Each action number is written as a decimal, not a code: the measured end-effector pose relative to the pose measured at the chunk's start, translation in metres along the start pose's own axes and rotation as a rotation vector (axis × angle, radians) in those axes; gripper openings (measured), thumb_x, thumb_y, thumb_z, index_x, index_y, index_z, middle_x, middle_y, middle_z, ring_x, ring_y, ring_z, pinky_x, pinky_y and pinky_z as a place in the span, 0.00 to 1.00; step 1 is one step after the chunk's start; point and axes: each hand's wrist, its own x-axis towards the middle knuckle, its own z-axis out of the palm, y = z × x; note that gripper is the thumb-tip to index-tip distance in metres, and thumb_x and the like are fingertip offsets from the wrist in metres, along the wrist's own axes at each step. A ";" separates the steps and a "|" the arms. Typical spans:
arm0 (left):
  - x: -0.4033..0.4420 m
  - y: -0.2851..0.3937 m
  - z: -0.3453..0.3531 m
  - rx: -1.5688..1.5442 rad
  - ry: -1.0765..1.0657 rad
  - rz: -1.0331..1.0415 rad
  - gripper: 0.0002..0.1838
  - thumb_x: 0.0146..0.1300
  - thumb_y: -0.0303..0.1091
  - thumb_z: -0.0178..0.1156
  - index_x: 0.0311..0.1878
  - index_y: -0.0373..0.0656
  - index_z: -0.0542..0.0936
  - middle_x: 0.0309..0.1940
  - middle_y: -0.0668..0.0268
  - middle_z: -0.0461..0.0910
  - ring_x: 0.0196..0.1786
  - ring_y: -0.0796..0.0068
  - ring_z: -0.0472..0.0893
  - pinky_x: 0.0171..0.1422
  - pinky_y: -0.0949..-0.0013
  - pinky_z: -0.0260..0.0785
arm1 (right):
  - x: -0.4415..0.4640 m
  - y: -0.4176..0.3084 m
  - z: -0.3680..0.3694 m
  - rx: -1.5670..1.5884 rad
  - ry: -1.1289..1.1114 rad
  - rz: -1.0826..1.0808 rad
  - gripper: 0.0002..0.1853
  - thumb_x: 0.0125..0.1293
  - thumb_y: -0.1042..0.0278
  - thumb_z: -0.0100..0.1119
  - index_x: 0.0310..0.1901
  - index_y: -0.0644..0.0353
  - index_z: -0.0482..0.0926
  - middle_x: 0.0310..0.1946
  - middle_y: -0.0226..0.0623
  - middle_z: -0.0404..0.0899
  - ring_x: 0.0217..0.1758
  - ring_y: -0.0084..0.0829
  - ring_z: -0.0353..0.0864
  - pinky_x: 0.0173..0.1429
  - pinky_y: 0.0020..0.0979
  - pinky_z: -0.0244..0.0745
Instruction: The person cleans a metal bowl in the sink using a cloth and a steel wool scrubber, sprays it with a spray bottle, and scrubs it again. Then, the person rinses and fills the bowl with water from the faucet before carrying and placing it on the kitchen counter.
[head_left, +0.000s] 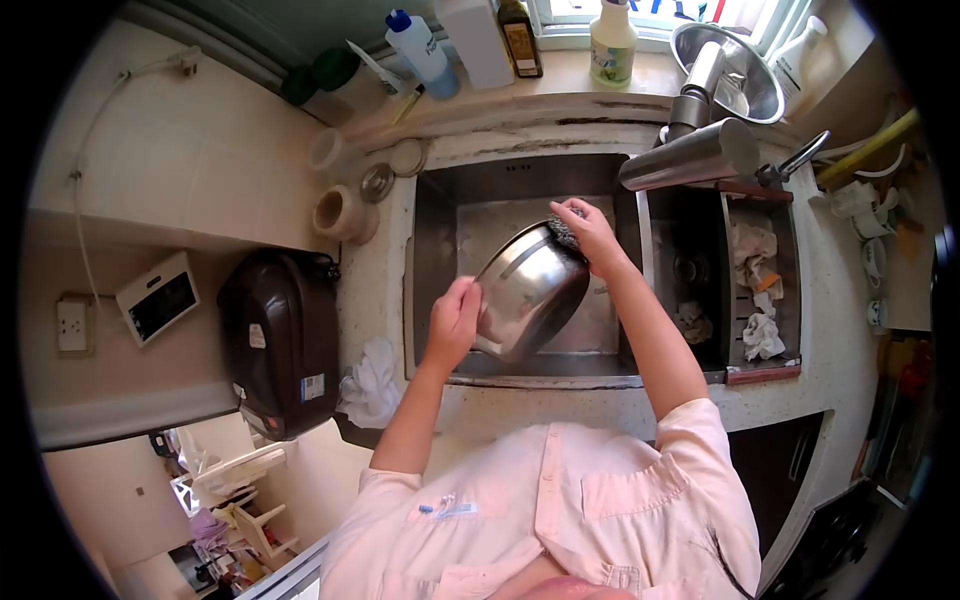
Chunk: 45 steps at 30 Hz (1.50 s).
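Note:
Over the large basin of the steel sink (430,200), a shiny metal pot (535,290) is held tilted on its side. My left hand (458,318) is closed on the pot's left edge. At the upper right of its rim, my right hand (590,235) is closed on a grey metal scouring pad (563,233) and presses it against the pot. The inside of the pot faces away and is mostly hidden.
A thick metal faucet (690,158) reaches over the sink's right side. Crumpled cloths (762,335) lie in the right compartment. Bottles (612,45) and a metal bowl (735,75) line the back ledge. A dark brown appliance (275,340) and white cloth (371,385) are at the left.

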 end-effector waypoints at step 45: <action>-0.003 -0.026 0.014 -0.042 0.226 -0.056 0.24 0.69 0.44 0.39 0.26 0.34 0.73 0.14 0.73 0.64 0.21 0.83 0.62 0.23 0.73 0.53 | -0.038 -0.006 0.077 -0.583 0.449 -0.545 0.04 0.45 0.70 0.61 0.21 0.55 0.75 0.32 0.32 0.75 0.37 0.38 0.70 0.42 0.37 0.65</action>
